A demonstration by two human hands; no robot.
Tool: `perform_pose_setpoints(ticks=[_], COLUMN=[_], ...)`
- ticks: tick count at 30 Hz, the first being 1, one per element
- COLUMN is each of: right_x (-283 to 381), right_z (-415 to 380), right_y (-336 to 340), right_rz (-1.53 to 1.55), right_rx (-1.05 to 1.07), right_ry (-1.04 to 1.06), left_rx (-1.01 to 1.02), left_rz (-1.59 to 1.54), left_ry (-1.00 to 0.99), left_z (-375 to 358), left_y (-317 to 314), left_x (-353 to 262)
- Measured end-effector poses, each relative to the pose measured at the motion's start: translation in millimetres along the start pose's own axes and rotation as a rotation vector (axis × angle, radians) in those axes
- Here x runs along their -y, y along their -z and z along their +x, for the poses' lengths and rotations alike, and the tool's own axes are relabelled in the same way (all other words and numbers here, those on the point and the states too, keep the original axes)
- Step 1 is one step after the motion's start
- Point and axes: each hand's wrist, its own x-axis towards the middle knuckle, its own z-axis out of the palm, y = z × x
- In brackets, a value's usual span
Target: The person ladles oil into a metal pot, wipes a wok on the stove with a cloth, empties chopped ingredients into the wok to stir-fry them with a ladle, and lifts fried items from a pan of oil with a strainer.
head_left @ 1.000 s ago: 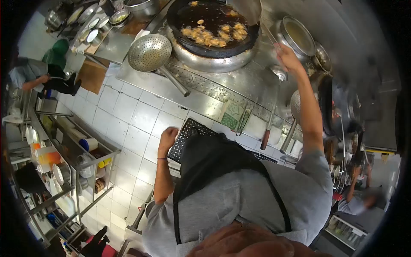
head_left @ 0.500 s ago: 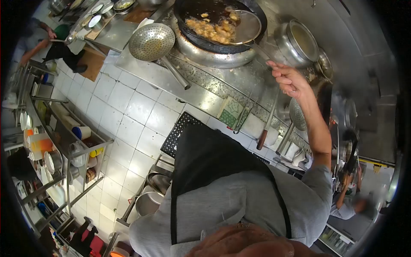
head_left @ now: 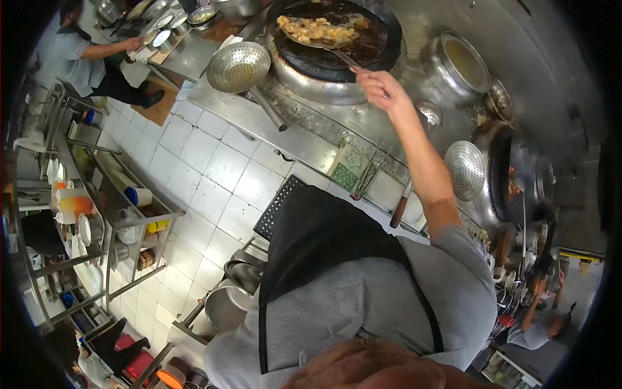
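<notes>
My right hand [head_left: 383,89] is closed around the handle of a wire skimmer [head_left: 345,57], at the near right rim of a black wok [head_left: 382,39]. The skimmer's head is down in the wok, mostly hidden under pieces of golden fried food [head_left: 317,30] in dark oil. A large perforated ladle [head_left: 238,67] rests left of the wok, its handle hanging over the counter edge. Right of the wok stands a steel pot [head_left: 463,65]. My left hand is out of view.
A second perforated ladle [head_left: 465,170] lies to the right of my forearm. A wooden-handled tool [head_left: 400,211] and a green-patterned cloth [head_left: 350,165] lie along the counter's front. Co-workers stand at far left [head_left: 97,61] and lower right [head_left: 534,330]. A shelf rack [head_left: 139,223] stands left.
My right hand has moved left toward the wok. The skimmer's mesh, earlier visible at the wok's right side, is now under the food, which has gathered near the far left. The left co-worker is more in view.
</notes>
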Motion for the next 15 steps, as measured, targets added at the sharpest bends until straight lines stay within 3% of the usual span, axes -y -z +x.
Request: perform_pose_setpoints(ticks=[6,10,12,15], right_x=[12.7,10.1,17.3,12.0], right_z=[35.5,34.9,40.7,35.4], right_y=[3.9,10.0,20.7,17.4], right_rz=[-0.221,-0.404,-0.393,-0.388], right_rx=[-0.171,-0.167,-0.084,-0.118], right_ry=[0.178,0.219,0.197,0.22], left_rx=[0.019,0.055,0.107,0.106], left_rz=[0.068,0.187,0.348,0.72], left_ry=[-0.001,-0.037,-0.168,-0.539], left_z=[-5.1,-9.3,-12.4,2.9], left_y=[-12.2,-21.2,-24.0,-13.5], left_x=[21.5,43.4,53.8,58.5])
